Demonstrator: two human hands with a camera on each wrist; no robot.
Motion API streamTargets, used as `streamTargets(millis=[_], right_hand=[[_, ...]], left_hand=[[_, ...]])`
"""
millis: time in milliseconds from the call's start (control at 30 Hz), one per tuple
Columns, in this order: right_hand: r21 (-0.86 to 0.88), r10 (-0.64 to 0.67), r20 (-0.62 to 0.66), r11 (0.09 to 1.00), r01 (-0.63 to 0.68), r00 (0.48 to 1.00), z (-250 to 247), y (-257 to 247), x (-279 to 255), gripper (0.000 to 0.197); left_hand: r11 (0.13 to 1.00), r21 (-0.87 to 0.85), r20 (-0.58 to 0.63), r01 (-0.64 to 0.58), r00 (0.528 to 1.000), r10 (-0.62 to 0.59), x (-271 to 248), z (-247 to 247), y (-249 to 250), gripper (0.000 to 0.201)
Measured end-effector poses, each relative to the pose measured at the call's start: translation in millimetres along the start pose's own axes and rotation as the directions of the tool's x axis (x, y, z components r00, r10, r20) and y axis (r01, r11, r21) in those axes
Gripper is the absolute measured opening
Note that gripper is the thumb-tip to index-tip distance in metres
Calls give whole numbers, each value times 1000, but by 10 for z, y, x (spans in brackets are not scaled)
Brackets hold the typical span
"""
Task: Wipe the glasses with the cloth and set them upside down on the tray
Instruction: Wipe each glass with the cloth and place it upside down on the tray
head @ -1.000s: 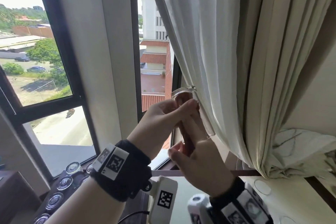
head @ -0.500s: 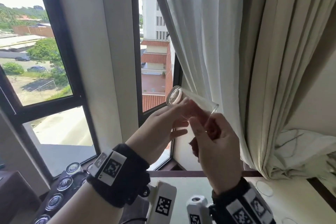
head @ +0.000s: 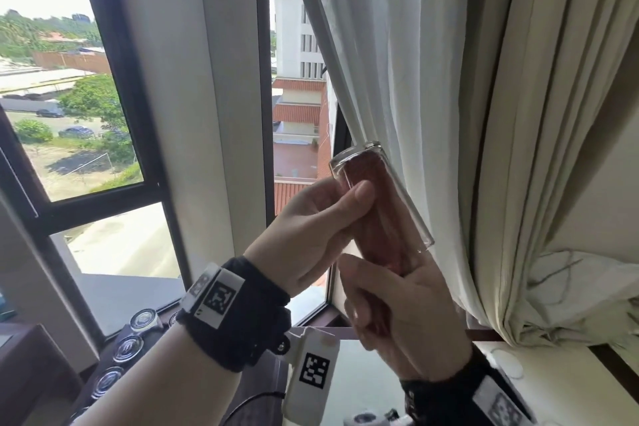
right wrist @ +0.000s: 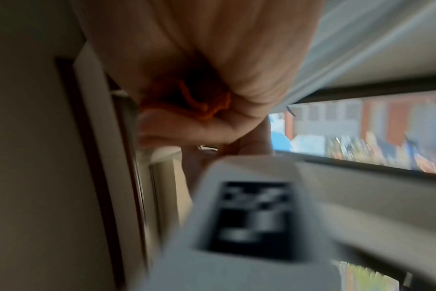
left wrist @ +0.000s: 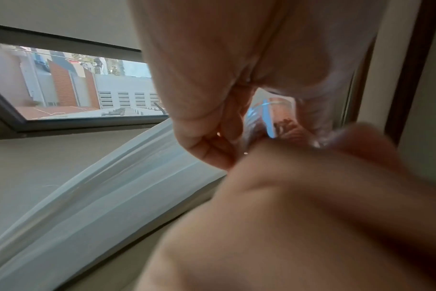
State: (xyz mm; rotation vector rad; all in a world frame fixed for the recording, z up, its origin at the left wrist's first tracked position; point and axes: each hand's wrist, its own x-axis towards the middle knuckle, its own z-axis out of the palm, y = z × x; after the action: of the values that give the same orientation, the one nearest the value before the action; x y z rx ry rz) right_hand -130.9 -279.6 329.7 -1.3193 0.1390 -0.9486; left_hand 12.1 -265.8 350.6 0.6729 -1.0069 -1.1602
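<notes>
I hold a clear glass (head: 397,190) up in front of the window, base uppermost and mouth toward the lower right. My left hand (head: 321,228) grips its side, thumb across the wall. A reddish-orange cloth (head: 371,204) fills the inside of the glass. My right hand (head: 390,304) sits below the mouth and pinches the cloth's tail. In the right wrist view the orange cloth (right wrist: 199,100) is bunched in my curled fingers. The left wrist view catches the glass (left wrist: 266,118) between both hands. Far down at the lower left lies the dark tray (head: 155,335).
Several glasses (head: 128,345) stand upside down on the tray. A white curtain (head: 397,62) hangs right behind the held glass, with a heavier cream drape (head: 553,149) beside it. A pale tabletop (head: 553,391) spreads at the lower right.
The glass swung from a tilt toward the left back to nearly upright, and the cloth now fills more of its inside. My right hand dropped lower under the mouth.
</notes>
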Motion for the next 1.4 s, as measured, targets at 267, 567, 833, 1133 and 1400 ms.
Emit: streamTargets(millis=[267,567,833,1133,1400], right_hand=[[-987,-227,154,10,160,962,-176,343,90,99],[7,63,44,998,-64,997,31,140,5,78],[-938,-306,111,283,202,946,-158,398,118,96],[723,104,154,666,-183,983,104,173,48,34],[-333,-121,-532,940,-76,838,-174,340,94,18]], left_hand=[[879,474,-313,47,942,119,102,-70,31,44],[1000,-2,-119,-8,993,8,-39,-132,-103,38],[886,463,-245,-22,957,152,2,-54,-59,48],[999,-2,18,48,999,-48,-55,-309,-249,75],[927,312,-209,210,967,-148,-98,-335,-214,54]])
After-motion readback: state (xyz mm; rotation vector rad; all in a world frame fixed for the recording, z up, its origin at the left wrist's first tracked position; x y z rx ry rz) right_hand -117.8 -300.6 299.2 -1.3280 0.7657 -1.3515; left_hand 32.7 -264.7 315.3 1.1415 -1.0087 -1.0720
